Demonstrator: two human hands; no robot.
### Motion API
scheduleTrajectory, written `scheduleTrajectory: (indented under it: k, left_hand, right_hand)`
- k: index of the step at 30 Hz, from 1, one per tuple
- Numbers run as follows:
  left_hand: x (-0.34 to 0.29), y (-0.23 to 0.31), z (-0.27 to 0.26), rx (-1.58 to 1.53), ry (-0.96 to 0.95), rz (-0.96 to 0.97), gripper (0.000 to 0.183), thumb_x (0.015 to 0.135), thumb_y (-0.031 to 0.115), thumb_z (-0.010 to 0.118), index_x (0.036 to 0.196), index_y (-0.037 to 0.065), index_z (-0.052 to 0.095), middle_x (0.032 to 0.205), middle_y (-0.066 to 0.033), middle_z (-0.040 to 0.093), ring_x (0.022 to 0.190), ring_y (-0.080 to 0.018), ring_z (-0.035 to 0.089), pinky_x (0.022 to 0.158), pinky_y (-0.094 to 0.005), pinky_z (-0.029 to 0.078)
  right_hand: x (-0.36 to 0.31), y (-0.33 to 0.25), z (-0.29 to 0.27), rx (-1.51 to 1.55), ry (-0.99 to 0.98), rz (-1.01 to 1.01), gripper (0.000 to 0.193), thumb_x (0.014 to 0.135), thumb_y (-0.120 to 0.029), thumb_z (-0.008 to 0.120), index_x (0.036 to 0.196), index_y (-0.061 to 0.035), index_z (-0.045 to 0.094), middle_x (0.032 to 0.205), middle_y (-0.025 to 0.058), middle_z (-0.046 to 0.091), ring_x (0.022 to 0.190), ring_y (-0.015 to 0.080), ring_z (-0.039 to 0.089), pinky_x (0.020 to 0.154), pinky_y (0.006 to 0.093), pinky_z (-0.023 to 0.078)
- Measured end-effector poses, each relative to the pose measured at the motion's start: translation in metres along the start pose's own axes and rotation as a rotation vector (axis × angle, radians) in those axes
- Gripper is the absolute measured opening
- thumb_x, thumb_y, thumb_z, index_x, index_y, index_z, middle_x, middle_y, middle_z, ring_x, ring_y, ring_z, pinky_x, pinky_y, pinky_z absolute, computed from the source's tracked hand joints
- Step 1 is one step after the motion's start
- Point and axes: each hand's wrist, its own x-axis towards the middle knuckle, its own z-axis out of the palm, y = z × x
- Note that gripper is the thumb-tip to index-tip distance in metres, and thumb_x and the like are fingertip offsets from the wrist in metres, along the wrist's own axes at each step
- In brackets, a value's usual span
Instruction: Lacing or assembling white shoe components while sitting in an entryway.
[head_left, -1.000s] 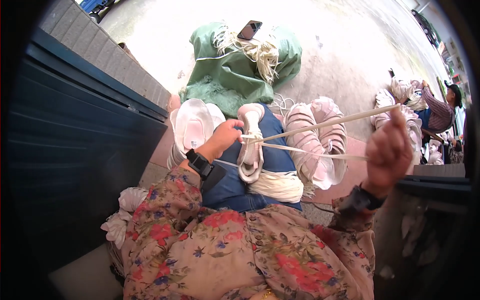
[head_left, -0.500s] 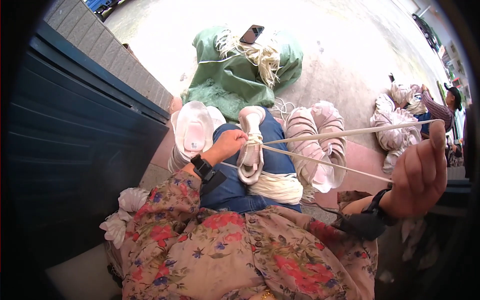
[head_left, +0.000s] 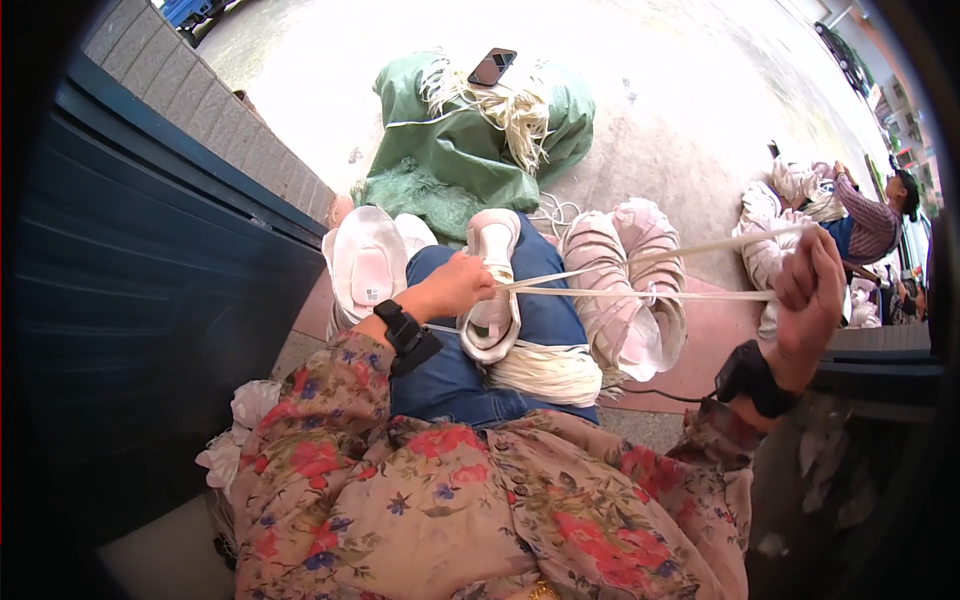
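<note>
A whitish shoe upper point(head_left: 493, 235) lies across my jeans-clad thighs, its opening toward me. My left hand point(head_left: 458, 287) is closed at the middle of the upper, fingertips pinching the cream shoelace point(head_left: 610, 293) where it leaves the eyelets. Out to the right, my right hand point(head_left: 812, 290) is closed round the lace. Two strands stretch between the hands, the upper one slanting up to my right fingers. A bundle of cream laces point(head_left: 545, 373) rests on my lap, just below the upper.
Stacked uppers stand left point(head_left: 368, 260) and right point(head_left: 625, 285) of my knees. Beyond them, a green sack point(head_left: 450, 150) carries loose laces and a phone point(head_left: 492, 66). A dark blue panel point(head_left: 170, 290) borders my left. Another person point(head_left: 870, 220) sits far right beside more uppers.
My right hand has moved left and slightly inward, still holding the lace. My left hand has shifted a little down over the upper, and its fingertips now cover the lacing.
</note>
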Motion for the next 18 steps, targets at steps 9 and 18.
scheduleTrajectory:
  k: [9,18]
  left_hand:
    - [-0.051,0.005,-0.178,-1.386,0.793,-0.263,0.019,0.091,0.019,0.043,0.079,0.006,0.049,0.059,0.0012,0.04,0.056,-0.0095,0.042,0.059,-0.025,0.039]
    - [-0.117,-0.051,-0.147,-0.966,0.929,-0.706,0.014,0.086,0.016,0.049,0.083,0.003,0.055,0.057,0.0035,0.041,0.05,-0.0054,0.037,0.046,-0.0215,0.032]
  right_hand:
    - [-0.031,0.192,0.061,-0.491,-0.335,0.553,0.013,0.077,-0.017,0.057,0.079,-0.0045,0.061,0.066,-0.0031,0.052,0.059,0.0042,0.045,0.05,0.0196,0.036]
    - [-0.102,0.282,0.096,-0.479,-0.647,1.089,0.022,0.077,-0.02,0.057,0.081,0.0015,0.057,0.062,0.0055,0.052,0.052,0.0131,0.049,0.044,0.0273,0.037]
